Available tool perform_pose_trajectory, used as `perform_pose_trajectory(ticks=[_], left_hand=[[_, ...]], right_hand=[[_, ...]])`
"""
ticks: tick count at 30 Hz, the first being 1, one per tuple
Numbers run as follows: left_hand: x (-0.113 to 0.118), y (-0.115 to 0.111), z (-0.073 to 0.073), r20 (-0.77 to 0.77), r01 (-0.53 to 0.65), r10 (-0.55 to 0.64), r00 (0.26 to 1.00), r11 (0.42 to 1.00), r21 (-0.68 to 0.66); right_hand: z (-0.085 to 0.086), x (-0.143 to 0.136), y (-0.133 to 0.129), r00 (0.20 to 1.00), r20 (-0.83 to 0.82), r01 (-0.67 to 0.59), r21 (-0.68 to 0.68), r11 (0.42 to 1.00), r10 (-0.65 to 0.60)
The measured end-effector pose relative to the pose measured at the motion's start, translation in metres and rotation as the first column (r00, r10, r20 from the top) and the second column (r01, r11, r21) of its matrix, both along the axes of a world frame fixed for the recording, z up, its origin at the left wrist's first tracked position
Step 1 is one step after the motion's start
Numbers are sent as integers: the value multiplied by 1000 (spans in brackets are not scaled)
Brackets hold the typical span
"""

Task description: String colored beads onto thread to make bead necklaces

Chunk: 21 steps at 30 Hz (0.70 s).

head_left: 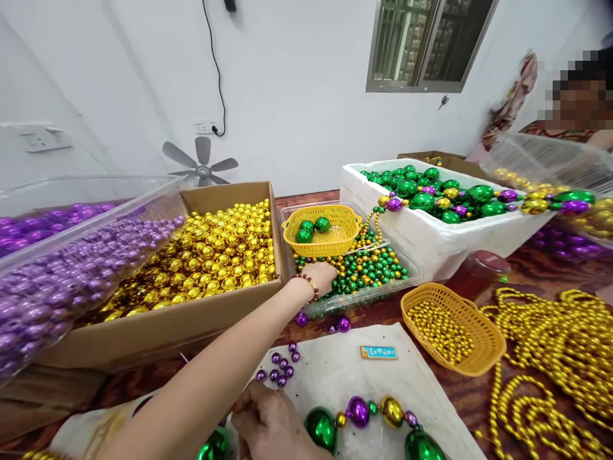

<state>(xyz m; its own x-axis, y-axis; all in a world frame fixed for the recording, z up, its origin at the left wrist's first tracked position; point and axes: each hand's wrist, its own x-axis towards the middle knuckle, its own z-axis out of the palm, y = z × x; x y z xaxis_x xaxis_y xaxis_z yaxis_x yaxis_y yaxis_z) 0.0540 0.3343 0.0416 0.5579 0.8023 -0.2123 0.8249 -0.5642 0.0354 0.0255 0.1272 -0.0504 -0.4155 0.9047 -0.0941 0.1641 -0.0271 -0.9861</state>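
My left hand [322,276], with a beaded bracelet at the wrist, reaches into a clear plastic tray [412,271] of small green and gold beads [373,271]. Its fingers point down among the beads and are hidden from me. My right hand [272,421] is low in front, its fingers pinched together on a bead strand [358,412]. Large green beads show on both sides of this hand, with purple and gold ones further along. Several loose purple beads [282,364] lie on the pale cloth [335,358] just beyond it.
A yellow basket [335,246] with green balls sits on the tray. Left are a cardboard box [191,326] of gold beads and purple beads [96,262]. Right are a foam box [383,217], a basket [488,332], gold bead strings [550,338] and a lidded jar [479,275]. A person sits behind.
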Motion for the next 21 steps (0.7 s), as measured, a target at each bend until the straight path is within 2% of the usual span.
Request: perform_pose_trajectory(ticks=[3, 6, 8, 10, 12, 14, 15, 16, 18, 19, 20, 21], left_hand=[[8, 7, -14, 14, -23, 24, 1000, 993, -115], [13, 6, -14, 104, -54, 71, 992, 986, -160], [11, -2, -2, 222, -70, 102, 970, 987, -147], [1, -19, 18, 366, -76, 115, 923, 990, -119], [-23, -46, 40, 502, -68, 111, 858, 992, -103], [-59, -81, 56, 657, -65, 148, 740, 987, -149], [-80, -100, 60, 810, -67, 254, 529, 964, -259], [-102, -120, 60, 888, -75, 363, 281, 931, -357], [-147, -156, 51, 856, -94, 488, -174, 857, -507], [-168, -172, 43, 801, -108, 493, -339, 826, -554], [-186, -185, 34, 745, -126, 479, -464, 797, -591], [-201, -195, 25, 692, -143, 456, -560, 770, -622]], right_hand=[[4, 3, 1, 1000, -25, -13, 13, 1000, 13], [10, 4, 2, 997, -76, -31, 10, 999, 32], [12, 4, 2, 993, -114, -28, -9, 1000, 27], [11, 3, 3, 986, -163, -26, -43, 999, 19], [7, 1, 5, 978, -207, -33, -75, 997, 17], [2, -1, 7, 970, -242, -47, -94, 994, 23], [0, -2, 8, 966, -257, -53, -99, 994, 26], [-1, -2, 9, 961, -274, -56, -103, 993, 26], [-1, -3, 11, 952, -306, -59, -109, 992, 24], [1, -3, 11, 948, -316, -60, -111, 992, 22], [2, -3, 11, 945, -326, -59, -116, 992, 18], [4, -3, 10, 943, -333, -57, -122, 991, 13]])
